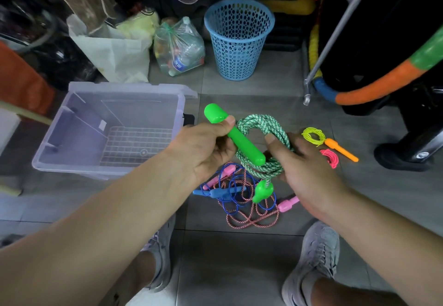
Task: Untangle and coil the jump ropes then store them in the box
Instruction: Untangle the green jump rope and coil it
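My left hand (206,147) grips a bright green handle (237,138) of the green-and-white jump rope. My right hand (304,169) holds that rope's coil (263,126), thumb pressed on the loops. The second green handle (262,192) dangles below the coil. On the floor beneath lies a tangle of a blue rope with blue handles (220,192) and a red-and-white rope with pink handles (288,204). A coiled yellow rope with an orange handle (340,148) and a pink coil (329,158) lie to the right. The clear plastic box (72,159) stands open at the left.
A blue mesh basket (238,39) stands behind, beside a plastic bag of bottles (178,47) and a white bag (115,54). A padded hoop (383,80) and a metal pole (335,32) are at the right. My grey shoes (314,257) are near the bottom.
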`<control>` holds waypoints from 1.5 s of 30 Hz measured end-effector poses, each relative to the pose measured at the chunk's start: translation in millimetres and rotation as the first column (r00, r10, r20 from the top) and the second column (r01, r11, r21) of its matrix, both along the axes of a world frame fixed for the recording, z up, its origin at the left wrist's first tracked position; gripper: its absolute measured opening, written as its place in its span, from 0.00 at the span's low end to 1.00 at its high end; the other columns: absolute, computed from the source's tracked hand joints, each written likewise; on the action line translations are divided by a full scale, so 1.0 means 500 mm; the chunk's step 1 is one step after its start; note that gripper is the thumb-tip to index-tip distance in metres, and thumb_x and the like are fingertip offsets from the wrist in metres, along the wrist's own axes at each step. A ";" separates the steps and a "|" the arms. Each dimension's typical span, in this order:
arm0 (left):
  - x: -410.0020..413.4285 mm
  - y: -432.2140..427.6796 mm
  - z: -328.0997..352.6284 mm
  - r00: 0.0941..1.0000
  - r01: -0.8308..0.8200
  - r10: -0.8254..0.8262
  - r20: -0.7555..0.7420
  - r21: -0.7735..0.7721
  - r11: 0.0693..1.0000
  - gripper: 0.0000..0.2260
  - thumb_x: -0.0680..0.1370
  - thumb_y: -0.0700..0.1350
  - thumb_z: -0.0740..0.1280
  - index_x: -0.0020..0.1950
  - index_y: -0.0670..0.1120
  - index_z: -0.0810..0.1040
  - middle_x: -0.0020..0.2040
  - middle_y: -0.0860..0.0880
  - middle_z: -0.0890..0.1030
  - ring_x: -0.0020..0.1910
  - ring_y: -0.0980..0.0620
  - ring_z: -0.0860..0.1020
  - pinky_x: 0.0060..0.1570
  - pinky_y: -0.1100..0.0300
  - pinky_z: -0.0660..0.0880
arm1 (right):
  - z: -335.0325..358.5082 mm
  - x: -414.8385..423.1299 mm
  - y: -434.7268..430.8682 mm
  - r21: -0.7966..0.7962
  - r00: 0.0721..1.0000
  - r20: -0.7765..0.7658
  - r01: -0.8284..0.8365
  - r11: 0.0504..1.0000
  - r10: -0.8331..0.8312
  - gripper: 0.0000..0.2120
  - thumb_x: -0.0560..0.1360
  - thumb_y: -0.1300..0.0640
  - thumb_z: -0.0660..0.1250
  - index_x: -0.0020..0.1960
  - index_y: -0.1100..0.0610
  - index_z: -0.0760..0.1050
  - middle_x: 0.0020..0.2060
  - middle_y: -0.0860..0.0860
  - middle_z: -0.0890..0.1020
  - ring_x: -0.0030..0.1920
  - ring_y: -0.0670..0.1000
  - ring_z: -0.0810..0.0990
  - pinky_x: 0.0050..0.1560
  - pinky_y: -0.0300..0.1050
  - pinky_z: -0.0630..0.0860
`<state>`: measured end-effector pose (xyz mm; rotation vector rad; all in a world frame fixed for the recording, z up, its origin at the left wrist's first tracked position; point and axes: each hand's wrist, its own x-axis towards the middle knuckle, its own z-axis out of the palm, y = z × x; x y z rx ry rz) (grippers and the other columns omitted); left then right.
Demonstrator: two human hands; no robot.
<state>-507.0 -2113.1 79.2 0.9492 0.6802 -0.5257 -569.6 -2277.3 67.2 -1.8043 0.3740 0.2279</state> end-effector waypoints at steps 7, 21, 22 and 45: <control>-0.008 -0.001 -0.011 0.998 -0.026 0.022 0.055 0.074 0.997 0.03 0.76 0.35 0.72 0.45 0.38 0.78 0.39 0.43 0.77 0.37 0.51 0.76 0.28 0.65 0.75 | 0.001 -0.003 -0.005 0.156 0.987 0.028 -0.160 0.975 0.158 0.28 0.65 0.38 0.76 0.55 0.56 0.77 0.52 0.63 0.82 0.57 0.63 0.81 0.59 0.64 0.78; 0.002 0.010 -0.001 0.996 0.012 -0.008 0.088 -0.041 0.999 0.04 0.76 0.34 0.70 0.44 0.41 0.79 0.38 0.46 0.80 0.34 0.54 0.77 0.32 0.65 0.77 | 0.026 0.002 -0.013 -0.316 0.957 0.222 -0.108 0.943 0.184 0.09 0.74 0.50 0.73 0.47 0.52 0.75 0.33 0.46 0.80 0.33 0.41 0.76 0.31 0.37 0.71; 0.002 0.009 0.001 0.993 0.021 -0.015 0.121 -0.049 0.999 0.03 0.76 0.35 0.70 0.46 0.42 0.79 0.38 0.47 0.81 0.35 0.54 0.79 0.34 0.64 0.78 | 0.026 0.003 -0.015 -0.319 0.956 0.233 -0.097 0.943 0.177 0.08 0.75 0.51 0.73 0.47 0.52 0.74 0.33 0.45 0.79 0.33 0.40 0.76 0.31 0.33 0.70; -0.072 -0.014 0.002 0.629 0.237 -0.394 0.670 0.318 0.918 0.20 0.74 0.45 0.71 0.54 0.46 0.60 0.44 0.56 0.77 0.44 0.61 0.79 0.43 0.64 0.77 | 0.042 0.007 -0.014 0.454 0.997 0.052 -0.080 0.887 0.063 0.19 0.74 0.52 0.67 0.62 0.60 0.78 0.52 0.56 0.86 0.49 0.56 0.86 0.44 0.53 0.83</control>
